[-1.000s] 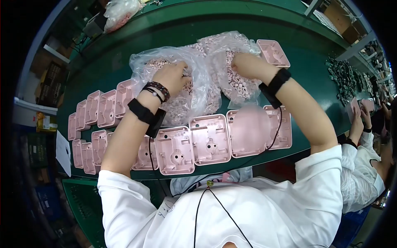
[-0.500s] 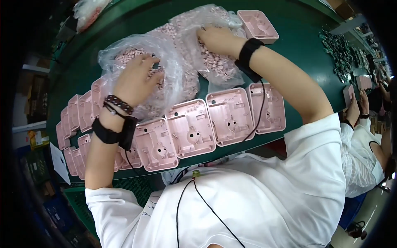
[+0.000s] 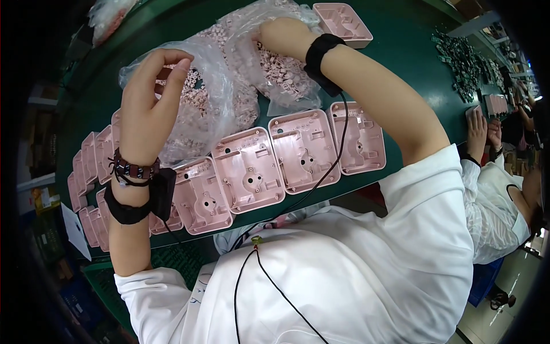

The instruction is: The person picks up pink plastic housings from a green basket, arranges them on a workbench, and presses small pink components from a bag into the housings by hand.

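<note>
My left hand (image 3: 146, 103) is raised over the near part of a clear plastic bag (image 3: 220, 86) full of small pink plastic parts (image 3: 193, 96). Its thumb and forefinger meet at the tips; anything between them is too small to make out. Farther off, my right hand (image 3: 286, 39) dips into a second clear bag (image 3: 243, 49), above more small pink parts (image 3: 282, 71). Its fingers curl down and their tips are hidden. Along the table's near edge lie open pink plastic housings (image 3: 249, 166), hollow side up, with posts and holes inside.
Further pink housings (image 3: 86, 163) stand in rows at the left. One housing (image 3: 344, 26) sits beyond my right hand. Dark small parts (image 3: 458, 63) are heaped at the far right, near another person's hands (image 3: 478, 135). A black cord (image 3: 338, 157) hangs from my right wrist across the housings.
My left hand has lifted off the parts in the near bag and moved left, its thumb and forefinger coming together. My right hand stays at the other bag. The whole view has shifted slightly.
</note>
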A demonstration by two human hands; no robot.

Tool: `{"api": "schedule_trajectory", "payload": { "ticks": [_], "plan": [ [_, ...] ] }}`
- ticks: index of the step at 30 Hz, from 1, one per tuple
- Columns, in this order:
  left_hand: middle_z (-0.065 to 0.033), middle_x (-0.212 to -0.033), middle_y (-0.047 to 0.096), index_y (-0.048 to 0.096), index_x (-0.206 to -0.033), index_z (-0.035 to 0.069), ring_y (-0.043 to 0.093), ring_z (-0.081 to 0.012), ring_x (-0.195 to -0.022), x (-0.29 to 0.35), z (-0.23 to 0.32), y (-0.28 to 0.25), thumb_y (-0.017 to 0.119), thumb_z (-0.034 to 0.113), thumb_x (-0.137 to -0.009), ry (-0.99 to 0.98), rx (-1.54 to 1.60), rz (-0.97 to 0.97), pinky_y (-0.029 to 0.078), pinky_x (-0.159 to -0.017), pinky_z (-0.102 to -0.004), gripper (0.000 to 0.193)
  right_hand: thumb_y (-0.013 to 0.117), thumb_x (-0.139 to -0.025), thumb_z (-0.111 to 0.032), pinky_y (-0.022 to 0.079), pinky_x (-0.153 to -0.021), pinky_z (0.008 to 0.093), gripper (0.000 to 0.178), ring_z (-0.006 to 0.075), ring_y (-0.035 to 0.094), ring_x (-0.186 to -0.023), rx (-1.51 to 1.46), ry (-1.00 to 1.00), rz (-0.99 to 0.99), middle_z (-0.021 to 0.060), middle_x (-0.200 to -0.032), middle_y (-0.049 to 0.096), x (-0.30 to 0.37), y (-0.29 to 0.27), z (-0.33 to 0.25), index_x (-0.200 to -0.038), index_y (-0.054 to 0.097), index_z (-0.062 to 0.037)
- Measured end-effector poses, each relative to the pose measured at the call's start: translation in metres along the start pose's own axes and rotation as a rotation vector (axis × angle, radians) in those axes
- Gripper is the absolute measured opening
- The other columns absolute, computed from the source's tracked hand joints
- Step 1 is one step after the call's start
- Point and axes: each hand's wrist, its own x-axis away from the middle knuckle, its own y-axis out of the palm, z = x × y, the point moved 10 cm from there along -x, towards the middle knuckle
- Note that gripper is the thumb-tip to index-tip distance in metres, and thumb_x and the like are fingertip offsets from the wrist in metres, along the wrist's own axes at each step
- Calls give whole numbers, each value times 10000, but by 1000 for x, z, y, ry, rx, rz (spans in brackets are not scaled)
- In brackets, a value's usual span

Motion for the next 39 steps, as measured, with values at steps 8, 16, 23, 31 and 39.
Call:
{"api": "schedule_trajectory", "payload": {
  "ticks": [8,16,23,31,39],
  "plan": [
    [-123,-1065,562,519,-1044,-20,537,-244,-1020,61,-32,57,434,217,-917,-694,1619,95,430,-867,-307,282,508,-856,-244,463,-593,431,233,357,578,-686,-276,46,288,153,-732,608,71,-95,-56,-841,584,-24],
    [-140,-1105,532,500,-1104,6,448,-290,-1145,84,67,130,383,273,-925,-920,2172,-232,382,-953,-346,342,537,-699,-171,417,-614,324,141,208,565,-724,-477,-206,598,55,-756,544,163,-137,-155,-796,545,-68],
    [-161,-1112,488,430,-1166,12,455,-292,-1106,108,50,155,466,250,-838,-632,1440,-281,383,-910,-341,407,516,-716,-211,363,-741,317,206,158,526,-810,-392,-273,636,12,-830,556,198,-118,-149,-878,574,-96],
    [-173,-1104,455,370,-1212,20,471,-284,-1049,115,56,147,540,228,-765,-5,431,-113,387,-853,-329,522,493,-770,-280,340,-808,376,257,165,530,-834,-309,-215,665,10,-935,585,203,-126,-135,-967,595,-151],
    [-96,-981,537,451,-1091,36,535,-195,-897,113,81,202,465,226,-873,-744,2206,-574,414,-742,-276,290,295,-914,-467,322,-890,366,503,203,516,-960,-959,-152,569,79,-1032,566,208,-120,-94,-1050,566,-66]
  ]
}}
